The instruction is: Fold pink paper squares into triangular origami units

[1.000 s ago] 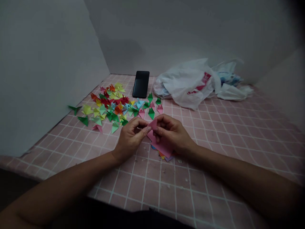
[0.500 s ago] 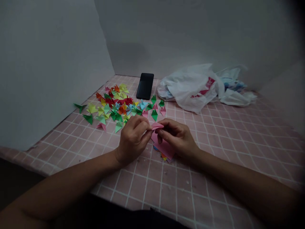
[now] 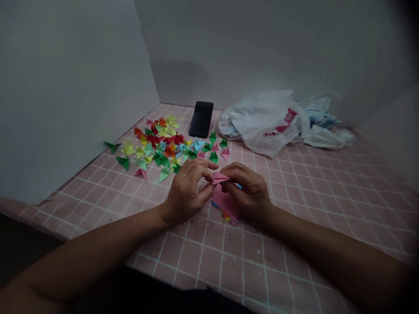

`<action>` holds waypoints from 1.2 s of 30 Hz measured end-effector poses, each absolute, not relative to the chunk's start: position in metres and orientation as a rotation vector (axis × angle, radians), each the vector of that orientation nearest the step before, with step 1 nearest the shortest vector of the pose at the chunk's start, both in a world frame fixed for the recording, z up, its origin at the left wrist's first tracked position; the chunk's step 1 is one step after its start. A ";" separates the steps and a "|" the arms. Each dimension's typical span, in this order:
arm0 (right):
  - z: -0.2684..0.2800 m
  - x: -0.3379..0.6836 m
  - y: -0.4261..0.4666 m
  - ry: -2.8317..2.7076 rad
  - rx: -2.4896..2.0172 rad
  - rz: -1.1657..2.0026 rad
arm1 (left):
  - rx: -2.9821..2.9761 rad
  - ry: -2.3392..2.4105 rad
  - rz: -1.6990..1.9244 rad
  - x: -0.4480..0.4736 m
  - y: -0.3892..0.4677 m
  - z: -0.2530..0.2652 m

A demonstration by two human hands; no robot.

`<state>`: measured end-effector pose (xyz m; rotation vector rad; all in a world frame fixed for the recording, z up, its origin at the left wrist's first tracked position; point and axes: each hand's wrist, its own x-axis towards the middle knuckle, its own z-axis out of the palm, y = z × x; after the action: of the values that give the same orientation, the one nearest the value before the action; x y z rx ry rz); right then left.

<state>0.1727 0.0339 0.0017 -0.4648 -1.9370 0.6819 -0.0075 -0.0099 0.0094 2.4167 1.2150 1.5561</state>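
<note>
My left hand (image 3: 188,192) and my right hand (image 3: 250,192) meet at the middle of the table, both pinching a small pink paper piece (image 3: 220,177) that is partly folded. Under my right hand lies a small stack of coloured paper sheets (image 3: 225,205) with a pink one on top. Beyond my hands, to the left, several folded paper triangles (image 3: 163,146) in green, yellow, red, orange, blue and pink are scattered on the pink checked tablecloth (image 3: 294,187).
A black phone (image 3: 201,119) lies face up near the back wall. A crumpled white plastic bag (image 3: 271,120) with red print sits at the back right. White walls close in the table on the left and the back.
The pink paper has gone from a raised flat flap to a narrower fold between my fingertips. My hands have shifted slightly right and lower in the view.
</note>
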 end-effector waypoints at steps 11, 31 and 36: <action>0.005 0.174 0.031 -1.991 -0.494 0.630 | 2.418 1.199 1.605 -0.008 -0.009 0.010; 0.006 0.174 0.033 -1.735 -0.733 1.258 | 1.194 1.030 1.170 -0.007 -0.002 0.004; 0.008 0.171 0.035 -1.590 -0.798 1.499 | 1.227 1.064 1.099 -0.008 -0.003 0.007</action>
<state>0.1711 0.0350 0.0080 -0.7985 -1.5899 1.4992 -0.0078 -0.0025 0.0073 1.2265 1.0642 1.0991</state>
